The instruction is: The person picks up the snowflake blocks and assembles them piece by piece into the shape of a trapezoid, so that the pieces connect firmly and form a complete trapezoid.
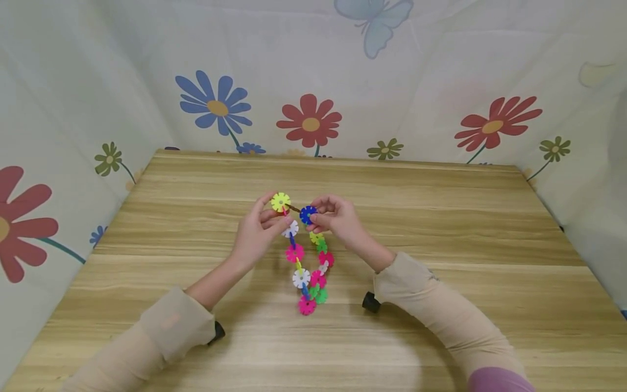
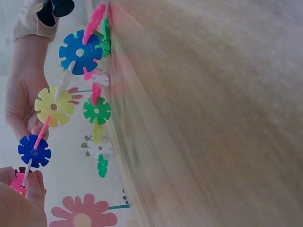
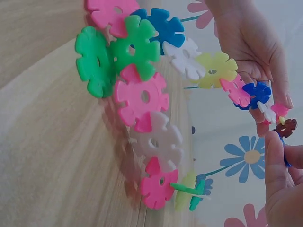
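Note:
A chain of slotted plastic snowflake discs in pink, white, green, yellow and blue hangs in a loop between both hands, its lower end at a pink disc (image 1: pixel 307 305) close to the tabletop. The left hand (image 1: pixel 254 234) pinches a pink disc (image 2: pixel 18 183) at the top left of the chain, beside a yellow disc (image 1: pixel 281 202). Thumb and fingers of the right hand (image 1: pixel 340 220) pinch a dark blue disc (image 1: pixel 308 214). Between the yellow and blue discs runs a brown disc (image 3: pixel 286 127), seen nearly edge-on in the head view.
The wood-grain table (image 1: pixel 465 228) stretches around the hands on all sides. Behind it and along its sides hangs a pale curtain (image 1: pixel 416 81) printed with flowers and a butterfly. Small black devices (image 1: pixel 370 301) show under both sleeved wrists.

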Demonstrator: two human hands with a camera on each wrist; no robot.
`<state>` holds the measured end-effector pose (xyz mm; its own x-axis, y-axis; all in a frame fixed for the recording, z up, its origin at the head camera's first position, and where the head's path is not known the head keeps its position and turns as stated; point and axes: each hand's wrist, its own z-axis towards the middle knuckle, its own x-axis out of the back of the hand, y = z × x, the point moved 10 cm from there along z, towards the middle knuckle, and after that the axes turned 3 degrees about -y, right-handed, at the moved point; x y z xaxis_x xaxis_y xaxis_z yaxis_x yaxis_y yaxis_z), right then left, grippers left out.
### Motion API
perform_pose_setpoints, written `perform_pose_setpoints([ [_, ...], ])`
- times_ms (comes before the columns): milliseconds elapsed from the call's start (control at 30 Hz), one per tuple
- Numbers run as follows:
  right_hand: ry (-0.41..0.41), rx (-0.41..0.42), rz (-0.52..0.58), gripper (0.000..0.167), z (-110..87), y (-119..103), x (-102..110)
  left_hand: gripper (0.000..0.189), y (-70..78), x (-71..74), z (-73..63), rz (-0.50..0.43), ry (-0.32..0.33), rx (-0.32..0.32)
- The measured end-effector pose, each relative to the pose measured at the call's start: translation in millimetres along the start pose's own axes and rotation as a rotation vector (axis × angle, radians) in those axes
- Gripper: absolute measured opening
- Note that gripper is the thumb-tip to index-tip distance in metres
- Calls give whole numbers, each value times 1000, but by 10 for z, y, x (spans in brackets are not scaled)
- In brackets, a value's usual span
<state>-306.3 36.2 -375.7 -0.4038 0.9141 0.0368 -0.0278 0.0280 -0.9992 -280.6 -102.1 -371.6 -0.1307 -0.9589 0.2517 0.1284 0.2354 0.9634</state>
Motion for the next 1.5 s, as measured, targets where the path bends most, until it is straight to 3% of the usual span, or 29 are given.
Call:
perform_pose_setpoints([
  [267,20,6,28,24,-8,4,4,67,55,2,-21,46,11,-46],
  [967,42,-6,53,22,1,9,-13,65,27,-27,-15,5,-7,-52],
  [1500,114,-42,113,17,-10,-18,-41,67,-12,-10,0,67,-12,-76],
])
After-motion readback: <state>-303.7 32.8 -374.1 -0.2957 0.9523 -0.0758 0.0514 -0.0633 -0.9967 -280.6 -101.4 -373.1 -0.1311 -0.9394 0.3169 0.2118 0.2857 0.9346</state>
